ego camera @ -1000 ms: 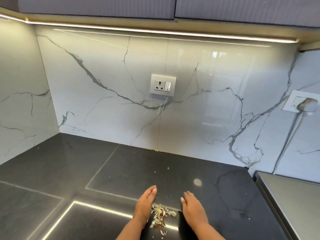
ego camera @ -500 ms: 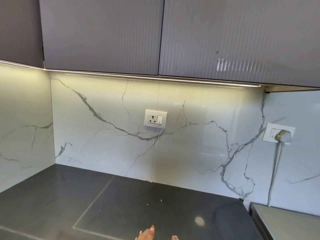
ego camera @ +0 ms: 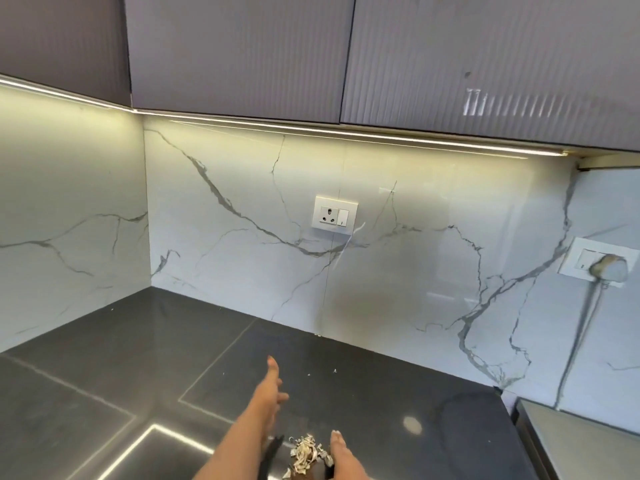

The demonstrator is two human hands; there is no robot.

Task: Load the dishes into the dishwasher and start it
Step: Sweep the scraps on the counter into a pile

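Head view: no dishes or dishwasher in frame, so loading looks not started, going by this shot; task things out of view, location and look unknown. Left to right: dark countertop (ego camera: 104, 375); left hand (ego camera: 268, 393) stretched forward over it, fingers straight, holding nothing; pile of pale peel scraps (ego camera: 306, 453) at bottom edge; right hand (ego camera: 344, 459) just beside scraps, mostly cropped, fingers seem flat, nothing visibly held. Wall socket (ego camera: 335, 213) behind; plugged socket (ego camera: 601, 265) far right.
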